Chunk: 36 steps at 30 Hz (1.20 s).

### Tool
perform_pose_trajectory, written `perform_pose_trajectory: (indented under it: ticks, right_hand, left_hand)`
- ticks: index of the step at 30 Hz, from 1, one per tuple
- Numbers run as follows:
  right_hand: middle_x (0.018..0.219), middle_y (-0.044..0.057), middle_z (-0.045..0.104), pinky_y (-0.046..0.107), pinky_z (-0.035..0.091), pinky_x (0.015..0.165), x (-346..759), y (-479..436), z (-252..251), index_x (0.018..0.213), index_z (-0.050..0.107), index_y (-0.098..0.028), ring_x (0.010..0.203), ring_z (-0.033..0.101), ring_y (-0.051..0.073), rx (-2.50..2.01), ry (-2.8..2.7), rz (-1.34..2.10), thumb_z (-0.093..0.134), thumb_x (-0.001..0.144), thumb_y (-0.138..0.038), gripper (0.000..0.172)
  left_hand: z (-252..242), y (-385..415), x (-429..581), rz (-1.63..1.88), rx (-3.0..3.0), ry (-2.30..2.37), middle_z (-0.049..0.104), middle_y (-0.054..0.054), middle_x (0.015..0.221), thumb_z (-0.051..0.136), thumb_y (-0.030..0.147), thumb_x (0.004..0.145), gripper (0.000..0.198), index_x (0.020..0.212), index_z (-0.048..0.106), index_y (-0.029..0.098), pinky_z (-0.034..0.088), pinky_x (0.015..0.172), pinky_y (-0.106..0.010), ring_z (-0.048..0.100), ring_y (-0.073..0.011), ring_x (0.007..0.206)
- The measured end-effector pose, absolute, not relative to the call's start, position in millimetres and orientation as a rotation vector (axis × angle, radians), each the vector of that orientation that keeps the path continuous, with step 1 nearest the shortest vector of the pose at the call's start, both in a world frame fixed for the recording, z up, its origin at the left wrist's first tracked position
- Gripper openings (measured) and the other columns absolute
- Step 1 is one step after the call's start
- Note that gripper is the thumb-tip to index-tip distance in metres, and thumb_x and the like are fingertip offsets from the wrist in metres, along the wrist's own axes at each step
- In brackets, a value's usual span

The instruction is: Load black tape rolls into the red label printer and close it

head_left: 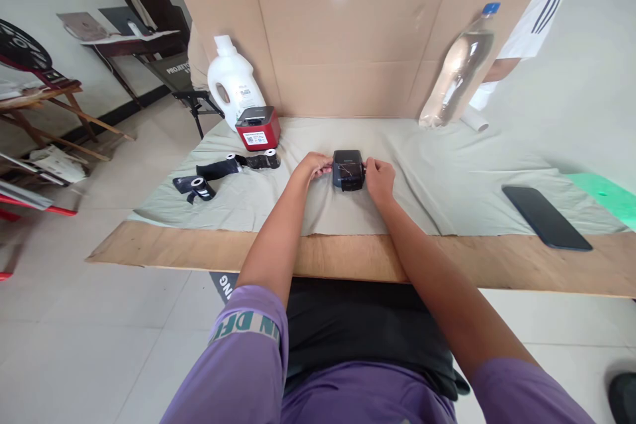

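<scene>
A small dark grey label printer (348, 169) sits on the pale cloth (447, 172) in the middle of the table. My left hand (313, 165) grips its left side with curled fingers. My right hand (380, 177) grips its right side the same way. Both forearms reach forward over the wooden table edge (199, 248).
A red and grey printer (257, 127) and a white jug (232, 79) stand at the back left. Black ribbon rolls (223, 172) lie to the left. A clear bottle (460, 69) leans on the cardboard screen (348, 33). A black phone (546, 217) lies right. A person stands behind the screen.
</scene>
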State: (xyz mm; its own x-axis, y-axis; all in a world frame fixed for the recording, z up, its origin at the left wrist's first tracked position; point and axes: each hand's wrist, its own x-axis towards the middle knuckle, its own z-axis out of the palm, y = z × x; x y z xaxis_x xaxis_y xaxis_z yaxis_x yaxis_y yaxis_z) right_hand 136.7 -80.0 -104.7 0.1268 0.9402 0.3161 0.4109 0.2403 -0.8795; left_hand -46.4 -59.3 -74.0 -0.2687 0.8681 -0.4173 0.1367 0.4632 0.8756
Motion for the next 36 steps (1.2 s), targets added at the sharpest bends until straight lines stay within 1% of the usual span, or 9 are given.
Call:
perform_pose_trajectory:
  ticks: [4, 10, 14, 20, 22, 24, 28, 31, 36]
  right_hand:
    - [0.051, -0.002, 0.038, 0.029, 0.029, 0.060, 137, -83, -104, 0.051, 0.039, -0.022, 0.056, 0.033, 0.014, -1.335, -1.522, 0.549, 0.040, 0.090, -0.038, 0.042]
    - [0.053, -0.001, 0.042, 0.029, 0.030, 0.061, 137, -82, -104, 0.052, 0.038, -0.022, 0.058, 0.038, 0.014, -1.320, -1.489, 0.577, 0.039, 0.089, -0.039, 0.041]
    - [0.055, 0.001, 0.051, 0.029, 0.033, 0.062, 137, -79, -105, 0.051, 0.044, -0.022, 0.059, 0.044, 0.016, -1.321, -1.450, 0.612, 0.039, 0.088, -0.039, 0.041]
    - [0.060, 0.004, 0.062, 0.030, 0.040, 0.067, 138, -76, -108, 0.062, 0.064, -0.018, 0.065, 0.055, 0.019, -1.315, -1.398, 0.670, 0.041, 0.087, -0.042, 0.042]
    - [0.060, 0.003, 0.062, 0.030, 0.041, 0.068, 138, -75, -108, 0.067, 0.068, -0.017, 0.066, 0.057, 0.019, -1.321, -1.389, 0.695, 0.041, 0.087, -0.043, 0.042]
    - [0.059, 0.003, 0.063, 0.030, 0.042, 0.068, 138, -74, -108, 0.069, 0.070, -0.016, 0.065, 0.057, 0.019, -1.321, -1.388, 0.708, 0.042, 0.086, -0.042, 0.042]
    - [0.060, 0.003, 0.064, 0.030, 0.043, 0.070, 138, -73, -108, 0.071, 0.072, -0.016, 0.063, 0.057, 0.018, -1.309, -1.383, 0.732, 0.044, 0.086, -0.039, 0.040]
    - [0.060, 0.003, 0.064, 0.030, 0.043, 0.072, 138, -73, -108, 0.072, 0.073, -0.016, 0.063, 0.058, 0.018, -1.306, -1.369, 0.754, 0.044, 0.086, -0.038, 0.039]
    - [0.061, 0.003, 0.065, 0.030, 0.043, 0.070, 139, -72, -107, 0.071, 0.072, -0.016, 0.064, 0.058, 0.019, -1.307, -1.359, 0.769, 0.044, 0.086, -0.038, 0.038]
  left_hand:
    - [-74, -60, -46, 0.917, 0.904, 1.724, 0.051, 0.002, 0.043, 0.078, 0.017, 0.074, 0.021, 0.065, 0.059, 0.015, 0.021, 0.038, -0.016, 0.046, -0.0064, 0.040]
    - [-79, -68, -43, 0.997, 0.969, 1.738, 0.058, 0.000, 0.050, 0.076, 0.021, 0.078, 0.018, 0.070, 0.060, 0.015, 0.024, 0.039, -0.016, 0.052, -0.0072, 0.043]
    - [-89, -73, -40, 1.070, 1.021, 1.740, 0.063, -0.002, 0.057, 0.074, 0.026, 0.081, 0.016, 0.078, 0.063, 0.015, 0.030, 0.041, -0.015, 0.057, -0.0088, 0.046]
    - [-105, -71, -43, 1.190, 1.068, 1.731, 0.067, -0.001, 0.068, 0.067, 0.019, 0.081, 0.010, 0.090, 0.068, 0.015, 0.038, 0.046, -0.016, 0.057, -0.0078, 0.050]
    - [-106, -72, -44, 1.253, 1.088, 1.734, 0.069, -0.001, 0.078, 0.064, 0.018, 0.082, 0.019, 0.100, 0.069, 0.018, 0.043, 0.050, -0.016, 0.061, -0.0085, 0.058]
    - [-103, -75, -45, 1.388, 1.081, 1.699, 0.071, -0.003, 0.096, 0.060, 0.019, 0.085, 0.026, 0.109, 0.066, 0.020, 0.048, 0.057, -0.016, 0.068, -0.0101, 0.073]
    - [-91, -84, -39, 1.652, 0.986, 1.502, 0.061, -0.006, 0.129, 0.047, 0.019, 0.093, 0.024, 0.113, 0.060, 0.022, 0.054, 0.073, -0.016, 0.069, -0.0122, 0.105]
    - [-84, -88, -35, 1.597, 0.970, 1.488, 0.060, -0.004, 0.131, 0.047, 0.021, 0.094, 0.021, 0.111, 0.059, 0.025, 0.056, 0.078, -0.018, 0.068, -0.0138, 0.110]
    - [-86, -85, -38, 1.509, 0.986, 1.453, 0.061, -0.004, 0.131, 0.045, 0.020, 0.095, 0.023, 0.114, 0.057, 0.025, 0.056, 0.078, -0.018, 0.069, -0.0126, 0.107]
